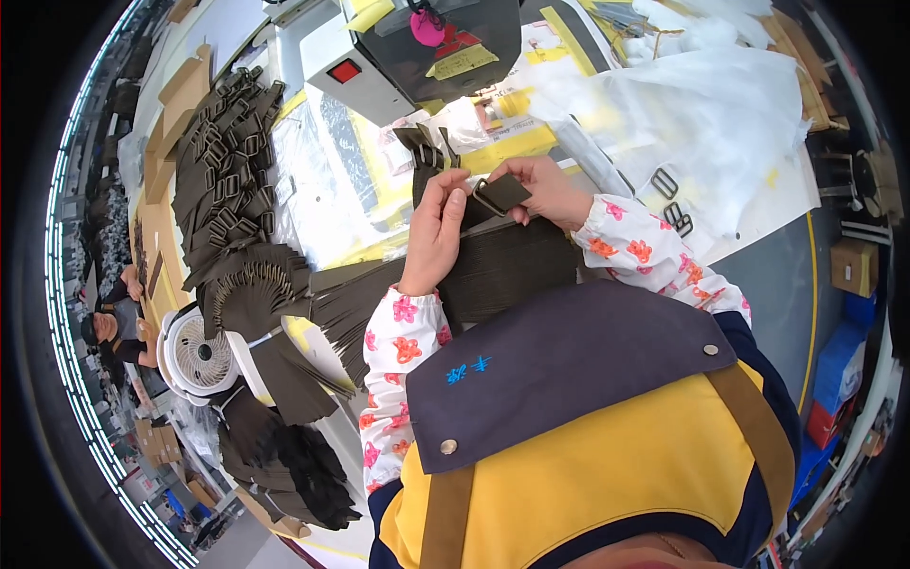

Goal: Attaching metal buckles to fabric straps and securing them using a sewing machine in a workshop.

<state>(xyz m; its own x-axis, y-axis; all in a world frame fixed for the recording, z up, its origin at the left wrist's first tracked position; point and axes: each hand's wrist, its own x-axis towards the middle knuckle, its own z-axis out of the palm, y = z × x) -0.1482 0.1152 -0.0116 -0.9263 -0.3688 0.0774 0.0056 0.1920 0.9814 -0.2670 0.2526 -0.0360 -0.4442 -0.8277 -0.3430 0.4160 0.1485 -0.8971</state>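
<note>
My left hand (438, 232) and my right hand (552, 192) meet over the near edge of the worktable. Between them is a dark olive webbing strap (505, 192), its end passed through a metal slide buckle (483, 201). The fingers of my right hand pinch the strap end. My left thumb and fingers are closed at the buckle's left side; their exact grip is partly hidden. Just beyond my left hand lie a few buckled straps (427, 150). A broad layer of flat straps (512, 270) spreads below both hands.
A machine with a white and dark housing (408, 62) stands ahead. Buckled straps (227, 156) are heaped at left, near a white fan (201, 353). Loose buckles (664, 181) lie at right beside white plastic sheeting (701, 114). Another person (104, 327) is at far left.
</note>
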